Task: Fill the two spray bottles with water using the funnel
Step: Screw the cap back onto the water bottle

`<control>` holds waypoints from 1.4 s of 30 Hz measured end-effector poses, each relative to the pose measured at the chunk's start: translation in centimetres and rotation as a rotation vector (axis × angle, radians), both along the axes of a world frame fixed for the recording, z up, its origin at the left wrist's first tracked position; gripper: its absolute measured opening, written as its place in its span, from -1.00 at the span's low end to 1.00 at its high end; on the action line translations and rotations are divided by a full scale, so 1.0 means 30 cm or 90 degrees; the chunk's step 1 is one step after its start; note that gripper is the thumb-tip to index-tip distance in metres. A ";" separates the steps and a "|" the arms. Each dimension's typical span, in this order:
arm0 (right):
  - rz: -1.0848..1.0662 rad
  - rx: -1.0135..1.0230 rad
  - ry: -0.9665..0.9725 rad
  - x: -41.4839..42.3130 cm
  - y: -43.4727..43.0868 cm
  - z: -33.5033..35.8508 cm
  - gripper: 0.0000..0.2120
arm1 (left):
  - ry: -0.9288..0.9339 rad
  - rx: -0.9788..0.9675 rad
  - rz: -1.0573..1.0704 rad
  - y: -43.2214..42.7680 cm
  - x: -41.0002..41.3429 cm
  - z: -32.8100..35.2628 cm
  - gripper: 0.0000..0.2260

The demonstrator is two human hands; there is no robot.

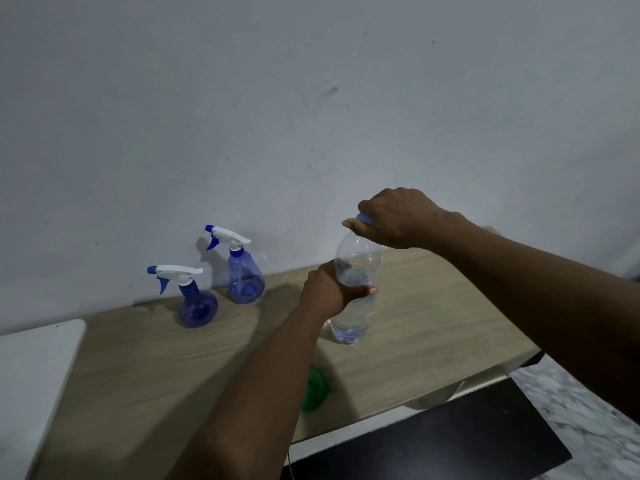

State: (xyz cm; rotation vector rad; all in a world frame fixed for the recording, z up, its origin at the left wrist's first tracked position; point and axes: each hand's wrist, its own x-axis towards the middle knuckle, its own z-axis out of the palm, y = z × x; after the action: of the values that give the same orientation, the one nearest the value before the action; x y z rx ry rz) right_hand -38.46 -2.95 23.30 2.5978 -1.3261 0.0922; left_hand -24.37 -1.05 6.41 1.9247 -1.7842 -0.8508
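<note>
A clear water bottle (355, 289) stands upright on the wooden table (173, 358) just right of the frame's centre, its lower part holding water. The left hand (327, 289) wraps around the bottle's middle, fingers curled round its far side and the thumb showing at the front. The right hand (394, 220) comes in from the right edge of the frame and is closed over the bottle's top, fingers pinched on the blue cap (365, 218), of which only a small part shows beneath the knuckles. To the left of centre, near the wall (311, 98), two blue spray bottles stand upright with their white-and-blue trigger heads still on, nozzles pointing left: the rounder spray bottle (197, 306) sits lower left, and the taller spray bottle (244, 275) is just beside it, up and to the right, closer to the wall. A green funnel (317, 389) lies on the table in the lower centre of the frame, partly hidden behind the left forearm, well apart from both spray bottles.
</note>
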 end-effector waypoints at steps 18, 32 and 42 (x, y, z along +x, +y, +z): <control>0.039 0.407 -0.659 -0.029 -0.026 -0.298 -0.69 | 0.148 0.023 0.118 0.184 0.032 -0.043 -0.10; 0.149 0.366 -0.652 -0.056 -0.069 -0.304 -0.59 | -0.146 0.123 0.271 0.479 0.135 -0.275 -0.72; 0.028 0.299 -0.699 -0.077 -0.282 -0.226 -0.23 | -0.127 0.006 0.308 0.230 0.120 -0.151 -0.79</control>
State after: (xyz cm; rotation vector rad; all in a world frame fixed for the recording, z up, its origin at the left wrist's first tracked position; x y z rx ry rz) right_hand -40.76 -11.41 16.51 3.0493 -1.7061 1.5687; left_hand -20.77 5.85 1.89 2.3727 -1.3115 -0.5118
